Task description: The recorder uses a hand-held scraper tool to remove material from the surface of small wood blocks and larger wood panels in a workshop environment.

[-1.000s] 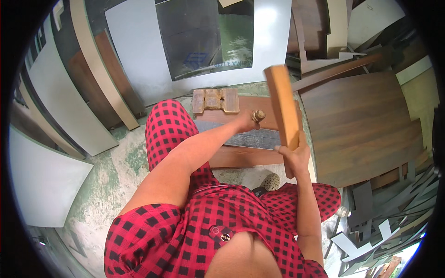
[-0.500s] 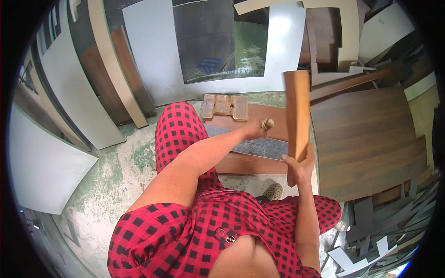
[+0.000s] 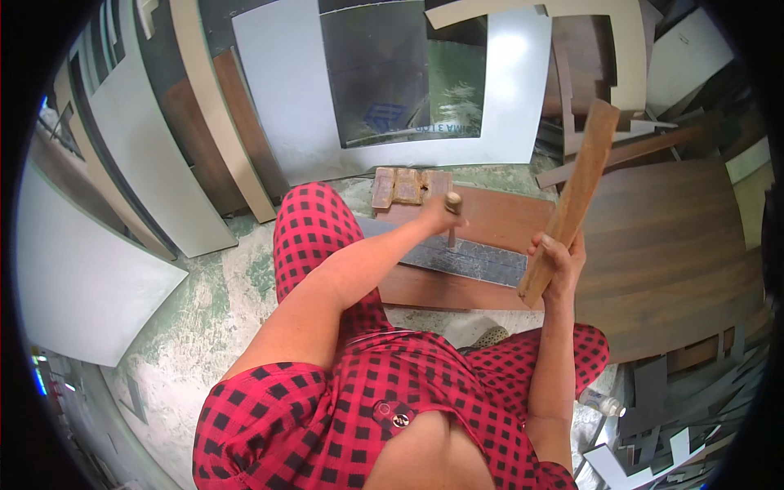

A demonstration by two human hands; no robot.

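Observation:
My left hand (image 3: 439, 216) is closed around a chisel (image 3: 452, 237), its wooden butt showing above the fist. The chisel stands nearly upright, blade down, over a narrow grey speckled strip (image 3: 493, 263); whether its tip touches I cannot tell. That strip lies across reddish-brown boards (image 3: 510, 214) in front of me. In my right hand (image 3: 561, 268) is a thick wooden stick (image 3: 585, 175), gripped near its lower end. It tilts up and to the right, apart from the chisel.
A worn wooden piece with blocks (image 3: 408, 186) lies at the boards' far left. White panels (image 3: 282, 90) lean beyond it. On the right are a large brown panel (image 3: 661, 253) and piled offcuts (image 3: 653, 408). A clear bottle (image 3: 603, 403) lies beside my right knee.
The stick has swung right, away from the chisel, and leans over more. My left hand has turned the chisel so that its blade now shows, pointing down at the strip.

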